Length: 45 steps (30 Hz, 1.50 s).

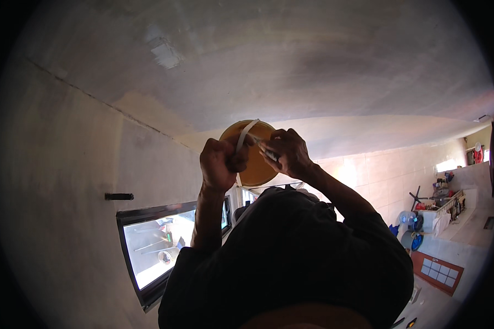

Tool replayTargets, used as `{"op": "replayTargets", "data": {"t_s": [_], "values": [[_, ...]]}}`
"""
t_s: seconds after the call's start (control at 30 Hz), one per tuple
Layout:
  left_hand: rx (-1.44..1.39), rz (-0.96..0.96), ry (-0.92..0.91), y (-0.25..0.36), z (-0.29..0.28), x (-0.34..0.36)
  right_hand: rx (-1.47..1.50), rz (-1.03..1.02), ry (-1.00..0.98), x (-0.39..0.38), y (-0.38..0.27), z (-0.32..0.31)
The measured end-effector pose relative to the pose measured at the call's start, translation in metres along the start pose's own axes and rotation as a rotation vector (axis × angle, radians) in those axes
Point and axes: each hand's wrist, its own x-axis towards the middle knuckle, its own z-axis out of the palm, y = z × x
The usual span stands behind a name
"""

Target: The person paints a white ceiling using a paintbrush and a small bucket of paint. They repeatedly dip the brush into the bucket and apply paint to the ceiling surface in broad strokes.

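Both my hands are raised close together over a round orange-brown thing (259,171) that looks like a bucket; its depth is hard to judge. A curved white strip (248,130) crosses it from the rim down to my left hand (217,163). The fingers of that hand are closed on the strip. My right hand (287,152), just to the right, is closed too, with its fingertips near the strip. A small pale piece shows between its fingers, too dark and small to name.
A grey plastered wall (71,164) with a dark handle-like fitting (119,196) and a black-framed window (153,249) lies to the left. Above is a smooth grey surface (313,66) with a white patch (166,55). Cluttered goods (444,197) and a red-brown framed panel (438,272) stand far right.
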Motion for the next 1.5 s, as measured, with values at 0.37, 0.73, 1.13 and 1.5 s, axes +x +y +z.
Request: {"op": "replayTargets", "data": {"t_s": [0.37, 0.73, 1.13, 1.5], "values": [[0.025, -0.003, -0.062, 0.002, -0.010, 0.016, 0.611, 0.433, -0.224, 0.011, -0.009, -0.001], [-0.021, 0.020, -0.047, 0.003, -0.004, 0.007, 0.016, 0.039, 0.065, 0.009, 0.001, -0.013], [-0.069, 0.037, -0.004, -0.002, -0.009, 0.011, 0.584, 0.332, -0.159, -0.004, 0.002, 0.015], [-0.037, 0.025, 0.026, 0.001, -0.003, 0.005, 0.040, -0.001, 0.135, 0.011, 0.000, -0.008]]}}
